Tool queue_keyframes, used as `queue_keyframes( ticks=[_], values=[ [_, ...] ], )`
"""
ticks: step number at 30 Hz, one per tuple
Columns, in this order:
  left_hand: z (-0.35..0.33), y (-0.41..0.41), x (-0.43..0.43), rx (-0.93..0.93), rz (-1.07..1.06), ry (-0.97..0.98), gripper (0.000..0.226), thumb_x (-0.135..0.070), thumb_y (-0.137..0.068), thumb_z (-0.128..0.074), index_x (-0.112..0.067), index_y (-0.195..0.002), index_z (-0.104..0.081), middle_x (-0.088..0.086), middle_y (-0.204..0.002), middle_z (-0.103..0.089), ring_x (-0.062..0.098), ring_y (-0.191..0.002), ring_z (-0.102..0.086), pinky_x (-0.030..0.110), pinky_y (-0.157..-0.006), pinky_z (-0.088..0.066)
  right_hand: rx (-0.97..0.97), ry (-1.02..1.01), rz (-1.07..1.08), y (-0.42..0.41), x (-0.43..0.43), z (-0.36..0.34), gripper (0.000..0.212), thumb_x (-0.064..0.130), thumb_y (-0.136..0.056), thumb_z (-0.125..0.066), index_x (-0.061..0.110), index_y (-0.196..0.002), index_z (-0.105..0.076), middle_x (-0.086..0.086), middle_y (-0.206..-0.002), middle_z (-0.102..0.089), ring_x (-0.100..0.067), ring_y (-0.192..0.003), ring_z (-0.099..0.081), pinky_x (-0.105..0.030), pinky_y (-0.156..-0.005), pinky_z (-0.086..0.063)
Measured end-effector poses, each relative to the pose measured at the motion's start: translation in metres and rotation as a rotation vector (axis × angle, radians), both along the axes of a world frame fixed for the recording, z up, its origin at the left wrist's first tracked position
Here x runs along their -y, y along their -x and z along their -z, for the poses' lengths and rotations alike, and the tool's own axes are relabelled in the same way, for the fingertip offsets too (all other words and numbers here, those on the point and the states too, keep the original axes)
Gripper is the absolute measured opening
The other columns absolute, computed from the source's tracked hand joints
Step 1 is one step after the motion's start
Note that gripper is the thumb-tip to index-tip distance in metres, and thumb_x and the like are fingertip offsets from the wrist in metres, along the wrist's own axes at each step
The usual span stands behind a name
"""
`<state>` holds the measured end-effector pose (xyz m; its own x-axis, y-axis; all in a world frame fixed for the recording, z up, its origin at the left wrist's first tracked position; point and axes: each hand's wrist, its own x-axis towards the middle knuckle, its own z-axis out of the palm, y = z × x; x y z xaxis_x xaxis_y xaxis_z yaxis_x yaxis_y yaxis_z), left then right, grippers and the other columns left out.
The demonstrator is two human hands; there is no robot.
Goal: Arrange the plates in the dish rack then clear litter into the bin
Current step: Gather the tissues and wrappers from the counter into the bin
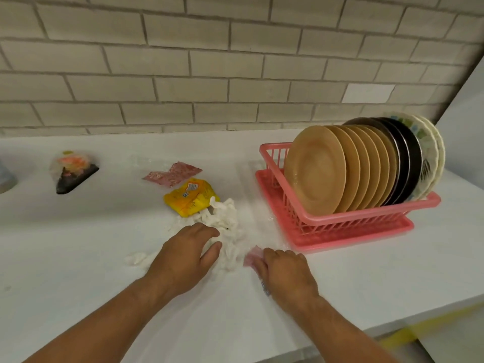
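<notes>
A pink dish rack [366,218] stands on the white counter at the right, filled with several upright plates [317,169]: tan ones in front, dark ones behind, patterned white ones at the back. Crumpled white tissue [226,218] lies in the middle, beside a yellow wrapper [190,196] and a pink wrapper [172,175]. My left hand [186,252] rests palm down on the tissue, fingers curled over it. My right hand [285,271] presses on a small pink wrapper [252,255] with clear plastic under the palm.
A dark and clear triangular packet [72,171] lies at the far left of the counter [78,244]. A grey object peeks in at the left edge. A brick wall backs the counter. The counter's front edge runs at lower right, with a yellow strip below it.
</notes>
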<state>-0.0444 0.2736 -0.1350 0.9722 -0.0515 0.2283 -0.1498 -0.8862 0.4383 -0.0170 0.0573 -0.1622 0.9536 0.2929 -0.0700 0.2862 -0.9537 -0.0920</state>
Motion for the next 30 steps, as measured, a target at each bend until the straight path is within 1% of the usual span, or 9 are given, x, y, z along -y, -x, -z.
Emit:
queue_keyframes(
  ticks=[3,8,13,18,21,22,25,28,30],
  values=[
    [0.001,-0.004,0.001,0.025,0.018,0.003,0.054,-0.058,-0.086,-0.034,-0.025,-0.116,-0.064,-0.01,-0.112,-0.063,0.012,-0.104,-0.057,0.024,-0.084,-0.043,0.046,-0.083,0.013,-0.001,0.003,-0.009,0.035,0.037,-0.1,-0.033,0.025,-0.101,-0.066,0.006,-0.095,-0.067,-0.02,-0.098,-0.056,-0.033,-0.09,-0.042],
    [0.001,-0.008,0.003,0.053,-0.002,0.014,0.065,-0.061,-0.08,-0.024,-0.025,-0.116,-0.064,-0.01,-0.114,-0.063,0.014,-0.109,-0.055,0.027,-0.086,-0.043,0.031,-0.212,0.054,0.002,0.007,-0.021,0.014,0.022,-0.096,-0.046,0.015,-0.098,-0.058,-0.006,-0.113,-0.048,-0.022,-0.104,-0.048,-0.03,-0.082,-0.046],
    [0.002,-0.005,0.004,0.033,-0.025,0.006,0.06,-0.059,-0.082,-0.028,-0.026,-0.118,-0.062,-0.009,-0.117,-0.062,0.014,-0.111,-0.053,0.027,-0.088,-0.043,0.005,-0.046,0.048,0.003,0.005,-0.041,0.037,-0.006,-0.086,-0.043,0.012,-0.119,-0.044,-0.005,-0.115,-0.055,-0.021,-0.096,-0.061,-0.027,-0.068,-0.045],
    [0.002,0.006,0.017,0.015,0.04,-0.146,0.069,-0.063,-0.079,-0.02,-0.026,-0.121,-0.06,-0.006,-0.113,-0.061,0.02,-0.105,-0.055,0.03,-0.084,-0.046,0.028,0.016,-0.022,0.006,0.009,-0.059,0.06,-0.001,-0.083,-0.04,0.024,-0.136,-0.029,-0.004,-0.097,-0.051,-0.025,-0.072,-0.048,-0.033,-0.06,-0.038],
    [-0.001,0.001,0.033,-0.11,0.051,-0.423,0.083,-0.072,-0.075,-0.009,-0.027,-0.132,-0.048,-0.004,-0.124,-0.053,0.02,-0.112,-0.047,0.034,-0.091,-0.039,-0.002,0.083,-0.08,0.011,0.01,-0.066,0.032,0.017,-0.092,-0.039,0.021,-0.122,-0.048,-0.001,-0.088,-0.042,-0.024,-0.076,-0.051,-0.032,-0.062,-0.038],
    [-0.002,-0.004,0.04,-0.125,0.036,-0.498,0.08,-0.073,-0.079,-0.014,-0.025,-0.133,-0.046,-0.002,-0.126,-0.051,0.022,-0.115,-0.045,0.036,-0.092,-0.037,-0.006,0.094,-0.092,0.013,0.011,-0.067,0.027,0.028,-0.096,-0.037,0.02,-0.116,-0.052,-0.001,-0.088,-0.043,-0.024,-0.08,-0.053,-0.032,-0.064,-0.039],
    [0.0,-0.015,0.057,-0.152,-0.011,-0.637,0.055,-0.059,-0.093,-0.034,-0.019,-0.127,-0.05,0.004,-0.126,-0.052,0.026,-0.117,-0.043,0.04,-0.093,-0.032,-0.035,0.059,-0.052,0.016,0.019,-0.065,0.047,0.06,-0.094,-0.032,0.02,-0.095,-0.057,0.001,-0.085,-0.047,-0.02,-0.075,-0.049,-0.032,-0.064,-0.04],
    [0.017,-0.015,0.061,-0.133,0.024,-0.672,0.032,-0.039,-0.099,-0.04,-0.019,-0.112,-0.061,0.001,-0.11,-0.06,0.025,-0.106,-0.05,0.04,-0.089,-0.035,-0.025,-0.028,-0.039,0.013,0.028,-0.06,0.042,0.053,-0.096,-0.037,0.024,-0.067,-0.038,0.004,-0.074,-0.045,-0.018,-0.069,-0.047,-0.029,-0.054,-0.033],
    [0.024,-0.015,0.058,-0.029,0.082,-0.64,0.016,-0.036,-0.09,-0.059,-0.025,-0.092,-0.069,-0.006,-0.085,-0.064,0.019,-0.084,-0.058,0.036,-0.077,-0.044,-0.036,-0.107,-0.052,0.01,0.035,-0.058,0.041,0.042,-0.1,-0.036,0.025,-0.062,-0.033,0.005,-0.067,-0.045,-0.017,-0.064,-0.047,-0.026,-0.049,-0.029]
  ],
)
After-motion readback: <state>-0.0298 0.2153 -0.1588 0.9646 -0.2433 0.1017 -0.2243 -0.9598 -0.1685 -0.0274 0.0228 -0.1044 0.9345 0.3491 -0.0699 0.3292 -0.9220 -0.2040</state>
